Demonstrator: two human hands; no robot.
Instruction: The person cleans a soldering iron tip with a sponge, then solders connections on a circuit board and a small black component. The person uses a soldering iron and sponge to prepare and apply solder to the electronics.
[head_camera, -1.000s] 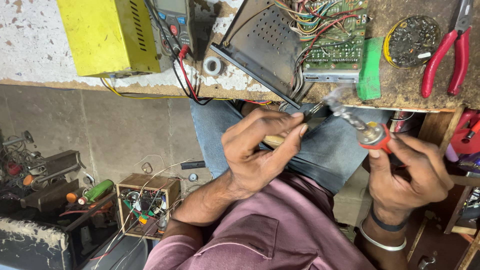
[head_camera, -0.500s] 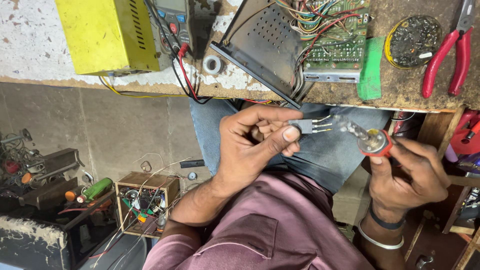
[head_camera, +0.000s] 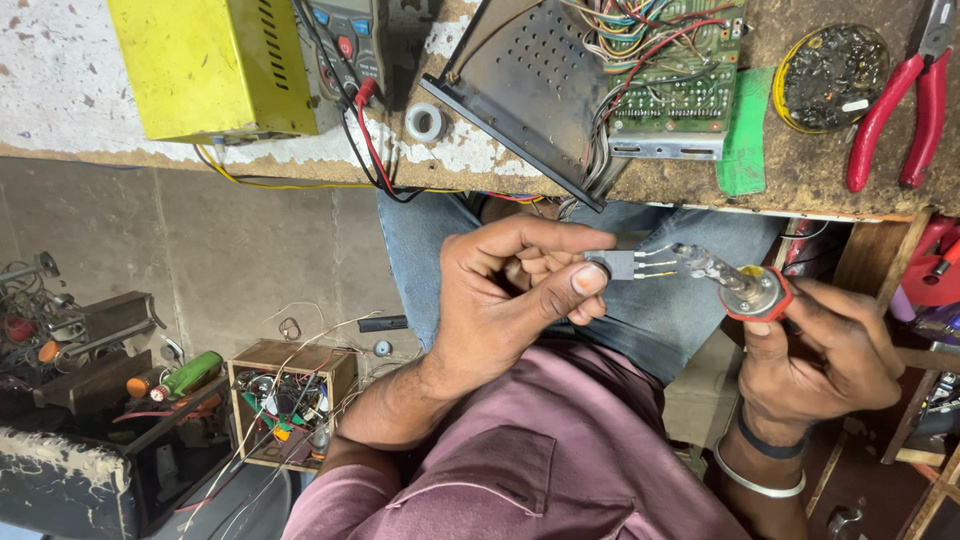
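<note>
My left hand (head_camera: 510, 300) pinches a small black three-legged component (head_camera: 615, 264) between thumb and fingers, with its metal legs pointing right. A soldering iron (head_camera: 735, 282) with a red collar is gripped in my right hand (head_camera: 820, 350), and its tip meets the ends of those legs. Both hands hover over my lap, just below the front edge of the workbench (head_camera: 800, 185).
On the bench lie a green circuit board (head_camera: 680, 90) with coloured wires, a black perforated metal panel (head_camera: 530, 80), a yellow box (head_camera: 215, 65), a multimeter (head_camera: 350, 30), a tape roll (head_camera: 425, 122), a round tin (head_camera: 828, 75) and red pliers (head_camera: 900, 110). A wooden box of parts (head_camera: 290, 400) stands on the floor to the left.
My left hand has turned the component so that its legs stick out to the right. The iron tip has come down onto the legs.
</note>
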